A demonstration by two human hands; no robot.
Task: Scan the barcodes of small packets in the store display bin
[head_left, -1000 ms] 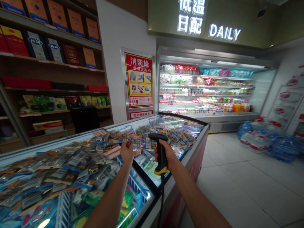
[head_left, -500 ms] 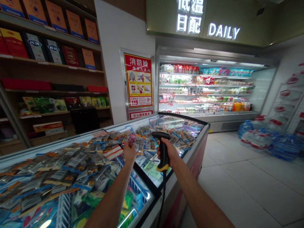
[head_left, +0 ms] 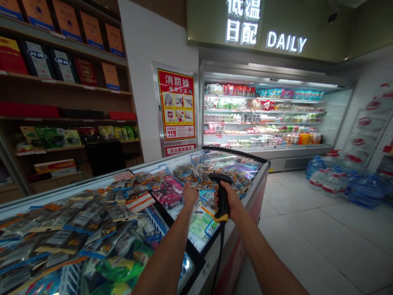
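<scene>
My right hand (head_left: 229, 200) is wrapped round the grip of a black and yellow barcode scanner (head_left: 221, 198), held upright with its cable hanging down. My left hand (head_left: 190, 194) is closed over the freezer's glass top, at the near edge of a heap of small snack packets (head_left: 211, 171). Its fingertips are hidden, so what they grip cannot be made out. Left of this hand, pink packages (head_left: 168, 190) show through the glass. A larger spread of snack packets (head_left: 76, 217) covers the glass on the left.
The chest freezer (head_left: 260, 172) has a dark frame bar across its top. Behind it stand a lit open fridge (head_left: 260, 119) and a red hydrant sign (head_left: 177, 106). Shelves of boxes (head_left: 58, 65) line the left; bottled water (head_left: 325, 178) stands on the floor at right.
My left hand has moved right, and packets there have shifted right, baring glass over the pink packages. My right hand and the scanner have moved slightly right.
</scene>
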